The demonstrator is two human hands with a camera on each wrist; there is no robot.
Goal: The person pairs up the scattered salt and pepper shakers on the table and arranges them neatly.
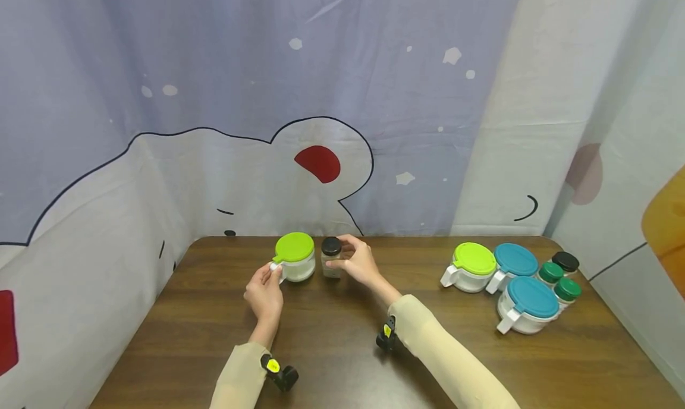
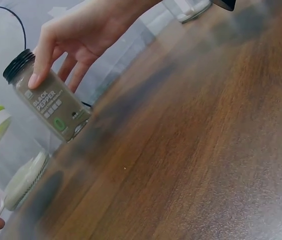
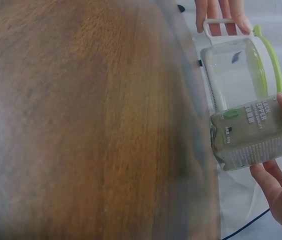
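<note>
A clear seasoning jar with a lime-green lid (image 1: 295, 247) and a white side handle is at the back of the table. My left hand (image 1: 264, 295) pinches that handle between thumb and fingers. Just right of it, my right hand (image 1: 361, 264) grips a black-lidded pepper bottle (image 1: 331, 247) from its right side. The label on this bottle (image 2: 51, 102) reads "Black Pepper", and its contents look grey-brown. Thumb on the front, fingers behind, it is held upright. In the right wrist view the green-lidded jar (image 3: 236, 70) looks nearly see-through, its handle in the left hand.
On the table's right side stand a second green-lidded jar (image 1: 474, 258), two blue-lidded jars, two green-capped bottles (image 1: 567, 289) and a black-capped bottle (image 1: 565, 261), grouped closely. A printed curtain (image 1: 257, 183) hangs behind the brown wooden table (image 1: 342, 349).
</note>
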